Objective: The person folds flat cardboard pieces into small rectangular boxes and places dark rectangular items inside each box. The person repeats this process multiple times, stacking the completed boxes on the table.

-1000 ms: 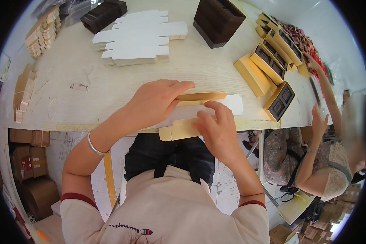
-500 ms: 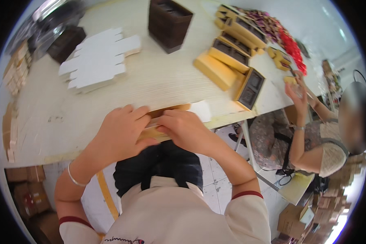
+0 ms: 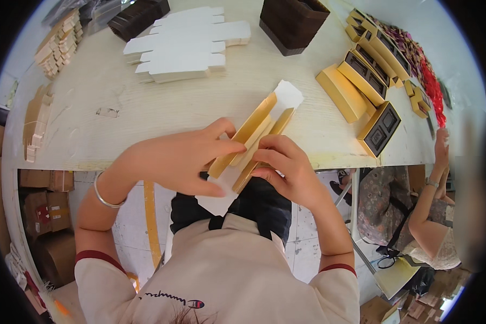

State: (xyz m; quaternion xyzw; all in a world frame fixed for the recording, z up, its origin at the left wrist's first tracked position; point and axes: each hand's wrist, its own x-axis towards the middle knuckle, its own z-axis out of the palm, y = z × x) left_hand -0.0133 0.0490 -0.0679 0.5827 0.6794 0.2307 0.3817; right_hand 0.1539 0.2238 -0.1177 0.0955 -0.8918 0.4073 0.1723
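A gold cardboard box [image 3: 258,117], partly folded and white on the inside, is tilted over the table's front edge. Its two long walls stand up, and a white end flap points away from me. My left hand [image 3: 186,154] grips the left wall near the lower end, thumb by the near white flap. With bent fingers and thumb, my right hand [image 3: 285,168] pinches the right wall. Both hands partly cover the box's middle and near end.
White flat box blanks [image 3: 183,46] are stacked ahead. Dark brown plastic trays [image 3: 291,26] stand in a stack beyond, with another dark stack [image 3: 137,19] at far left. Gold boxes with dark inserts [image 3: 384,128] lie to the right. A co-worker's arm [image 3: 432,202] is at far right.
The box has turned from lying sideways along the table edge to slanting away from me, and its walls have opened apart. My view has shifted left, and the co-worker's hands have moved.
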